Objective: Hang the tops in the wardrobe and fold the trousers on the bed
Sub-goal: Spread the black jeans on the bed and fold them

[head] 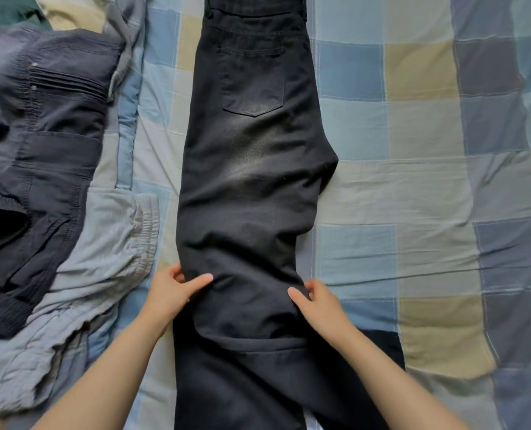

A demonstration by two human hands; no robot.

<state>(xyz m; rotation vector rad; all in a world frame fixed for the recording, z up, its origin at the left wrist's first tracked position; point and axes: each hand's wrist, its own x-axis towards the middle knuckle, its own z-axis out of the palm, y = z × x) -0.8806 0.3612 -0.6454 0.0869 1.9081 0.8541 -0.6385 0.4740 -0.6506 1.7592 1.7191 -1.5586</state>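
Two hands work one pair of black trousers [251,181], which lie lengthwise on the bed [413,181], already doubled leg over leg, the waistband far beyond the hands and the leg ends running back under the forearms toward the person. The step in hand looks like the trouser fold, not the hanging: both hands sit at about knee level, one on each side edge. The left hand [172,293] pinches the left edge, thumb lying on top of the cloth and fingers curled at or under the side seam. The right hand [317,301] takes the right edge the same way, its fingers bent onto the fabric and bunching a small crease; how much cloth sits under its fingers I cannot tell. Neither hand is spread wide; both are narrowly closed on the trousers. The next move probably calls for lifting or creasing across this line and bringing the lower legs away from the person onto the seat, keeping both edges level so the fold lands square. Out past the left hand lies a heap of other clothes [40,181], dark and grey, apart from the trousers.
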